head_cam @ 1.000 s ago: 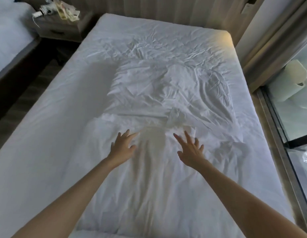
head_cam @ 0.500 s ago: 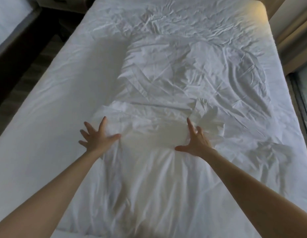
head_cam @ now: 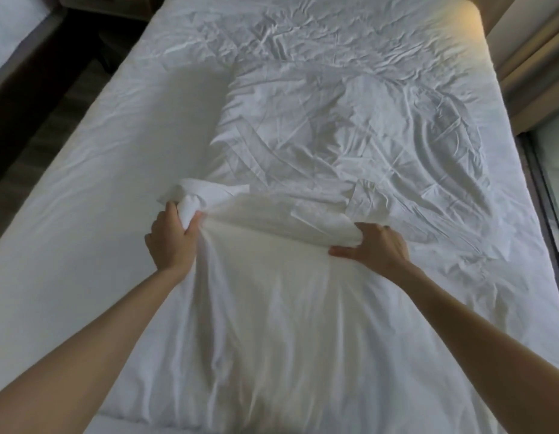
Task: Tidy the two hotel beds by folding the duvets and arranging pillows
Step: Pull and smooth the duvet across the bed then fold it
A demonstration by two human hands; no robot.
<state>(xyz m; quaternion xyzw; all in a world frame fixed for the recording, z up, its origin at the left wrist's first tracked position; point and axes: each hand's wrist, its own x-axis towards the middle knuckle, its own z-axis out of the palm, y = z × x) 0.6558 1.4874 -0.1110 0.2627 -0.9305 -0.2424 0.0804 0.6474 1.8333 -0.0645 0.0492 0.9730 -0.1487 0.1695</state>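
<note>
Obs. from the foot of the bed [head_cam: 84, 214], white fitted sheet, creased toward the head end.

Duvet [head_cam: 272, 308]: white, lying lengthwise down the middle of the bed. Its near part runs off the foot edge, out of view. A wrinkled part lies flat beyond the hands toward the head end and reaches close to the right edge. A thick folded edge crosses the bed about halfway up, between the two hands.

Left hand [head_cam: 173, 236]: closed round a bunched lump of the duvet at the left end of that folded edge, with fabric bulging out above the fist. Fingers wrapped, firm grip. The sheet to its left, out to the left edge, lies smooth.

Right hand [head_cam: 375, 249]: at the right end of the same fold. Fingers curled over the edge and buried in the cloth, thumb lying out flat along the duvet toward the left hand. Gripping.

Both forearms bare, stretched out from the foot of the bed.

Surroundings: second bed [head_cam: 9, 32] at the far left, dark floor [head_cam: 37, 130] between the two beds, glass pane [head_cam: 553, 183] along the right side.
</note>
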